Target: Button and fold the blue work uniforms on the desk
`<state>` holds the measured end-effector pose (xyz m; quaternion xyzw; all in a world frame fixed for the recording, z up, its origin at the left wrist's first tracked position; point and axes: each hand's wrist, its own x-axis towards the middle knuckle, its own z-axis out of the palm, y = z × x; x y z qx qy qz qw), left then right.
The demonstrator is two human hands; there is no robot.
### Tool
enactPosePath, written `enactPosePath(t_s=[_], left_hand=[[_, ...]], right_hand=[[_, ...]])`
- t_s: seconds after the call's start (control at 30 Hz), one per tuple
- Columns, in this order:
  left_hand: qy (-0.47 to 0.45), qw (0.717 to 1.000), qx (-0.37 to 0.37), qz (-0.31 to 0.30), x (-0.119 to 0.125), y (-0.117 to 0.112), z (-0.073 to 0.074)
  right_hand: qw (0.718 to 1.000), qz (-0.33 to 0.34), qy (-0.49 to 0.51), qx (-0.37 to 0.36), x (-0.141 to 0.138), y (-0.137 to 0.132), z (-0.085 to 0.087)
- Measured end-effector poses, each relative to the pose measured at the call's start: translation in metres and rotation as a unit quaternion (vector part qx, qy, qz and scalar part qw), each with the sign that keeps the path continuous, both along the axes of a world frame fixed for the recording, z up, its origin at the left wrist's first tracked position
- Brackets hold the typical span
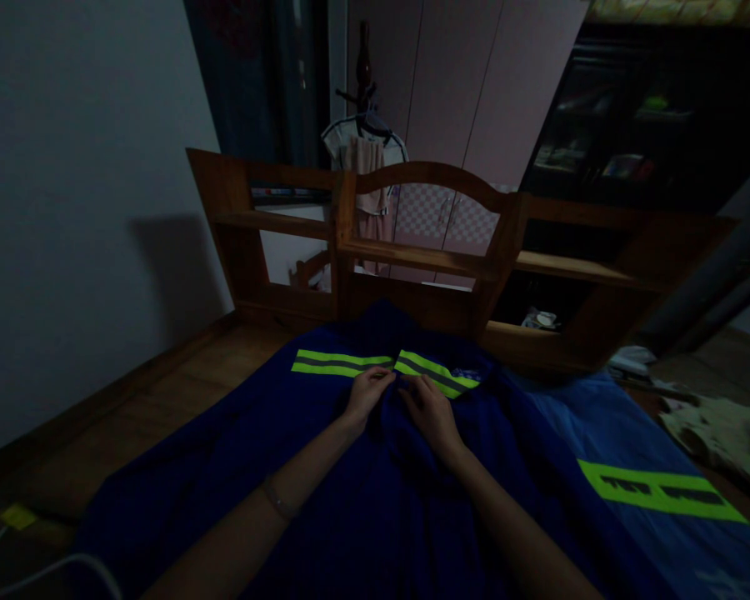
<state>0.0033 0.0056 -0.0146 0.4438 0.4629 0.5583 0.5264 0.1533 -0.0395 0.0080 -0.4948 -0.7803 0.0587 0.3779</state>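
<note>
A dark blue work jacket (325, 400) with yellow-green reflective strips lies spread out in front of me. My left hand (368, 393) pinches the jacket's front edge just below the left strip (337, 363). Close beside it, my right hand (430, 408) has its thumb and fingers bent together on the other front edge, under the right strip (434, 372). Both hands meet near the middle opening of the jacket. Whatever small part lies between the fingertips is too dark to make out.
A wooden headboard with shelves (425, 258) stands just beyond the jacket. Lighter blue cloth with a lettered yellow-green strip (662, 492) lies at the right. A white cable (56, 567) runs at the lower left. Clothes hang on a coat stand (363, 75) behind the headboard.
</note>
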Motion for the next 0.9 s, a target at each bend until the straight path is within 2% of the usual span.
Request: enactPosePath(t_s=[0.37, 0.9], left_hand=[[-0.024, 0.999, -0.033, 0.03, 0.0007, -0.0006, -0.0009], [-0.112, 0.992, -0.063, -0.016, -0.0065, -0.0037, 0.0053]], right_hand=[[1.0, 0.004, 0.003, -0.01, 0.0005, 0.0031, -0.0034], [1.0, 0.016, 0.004, -0.008, 0.0023, 0.007, -0.0087]])
